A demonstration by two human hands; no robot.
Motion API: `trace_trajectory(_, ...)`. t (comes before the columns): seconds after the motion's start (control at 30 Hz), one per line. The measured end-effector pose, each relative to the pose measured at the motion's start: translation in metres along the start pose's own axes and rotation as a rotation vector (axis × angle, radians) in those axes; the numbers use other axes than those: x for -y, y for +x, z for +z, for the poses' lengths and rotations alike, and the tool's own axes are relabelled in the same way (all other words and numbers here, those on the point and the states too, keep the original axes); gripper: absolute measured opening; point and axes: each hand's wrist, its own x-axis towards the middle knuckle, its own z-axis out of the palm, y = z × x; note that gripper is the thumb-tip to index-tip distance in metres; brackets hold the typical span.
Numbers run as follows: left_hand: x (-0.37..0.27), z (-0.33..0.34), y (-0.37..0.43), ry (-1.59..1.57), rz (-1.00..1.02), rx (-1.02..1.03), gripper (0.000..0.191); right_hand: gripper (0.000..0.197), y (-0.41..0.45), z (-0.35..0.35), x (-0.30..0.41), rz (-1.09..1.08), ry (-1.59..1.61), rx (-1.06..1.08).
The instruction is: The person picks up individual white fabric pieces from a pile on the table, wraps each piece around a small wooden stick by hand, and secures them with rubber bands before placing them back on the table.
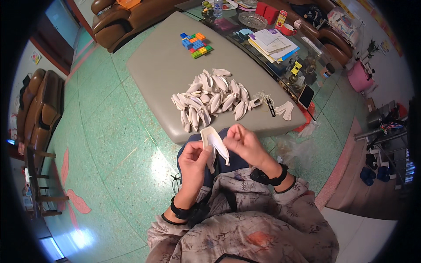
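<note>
My left hand (196, 157) pinches a cream fabric piece (215, 143), folded open with a pale lining and narrow tails, above my knees. Just right of it, my right hand (241, 141) is raised with its fingertips brought together; whether they pinch something thin, such as a thread, I cannot tell. Beyond my hands, a heap of similar folded fabric pieces (213, 95) lies on a grey padded bench (154, 65). To the heap's right are a tangle of thin thread (262, 96), black thread snips (271, 107) and several flat cream strips (285, 110).
Coloured toy bricks (196, 44) sit at the bench's far part. Along its right side stands a glass table (236, 36) with papers (273, 44), a glass dish (252, 20) and a bottle (217, 8). A phone (306, 97) leans near the bench's right corner.
</note>
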Motion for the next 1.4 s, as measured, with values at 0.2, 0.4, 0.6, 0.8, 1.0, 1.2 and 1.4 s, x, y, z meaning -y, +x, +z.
trace_trajectory(0.2, -0.012, -0.020, 0.015, 0.037, -0.225, 0.098, 0.004, 0.034, -0.003, 0.009, -0.003, -0.465, -0.374, 0.065)
trace_trajectory(0.4, -0.009, -0.032, 0.026, -0.430, -0.832, 0.210, 0.024, 0.030, -0.005, -0.006, -0.004, -0.962, -0.814, 0.106)
trace_trajectory(0.6, -0.006, -0.027, 0.018, -0.242, -0.510, 0.421, 0.012, 0.010, -0.009, 0.003, -0.020, -0.590, -0.222, 0.096)
trace_trajectory(0.8, 0.004, -0.016, 0.008, 0.163, -0.046, 0.319, 0.014, 0.009, -0.016, 0.007, -0.016, 0.089, 0.042, 0.005)
trace_trajectory(1.0, 0.005, -0.007, -0.004, 0.465, 0.183, 0.313, 0.021, 0.011, -0.019, 0.011, -0.030, 0.089, 0.140, -0.079)
trace_trajectory(1.2, 0.007, -0.003, -0.009, 0.689, 0.336, 0.249, 0.028, 0.004, -0.030, 0.007, -0.025, 0.021, 0.227, -0.030)
trace_trajectory(1.4, 0.009, -0.004, -0.008, 0.584, 0.356, 0.265, 0.027, 0.017, -0.032, 0.000, -0.027, -0.360, -0.171, -0.060)
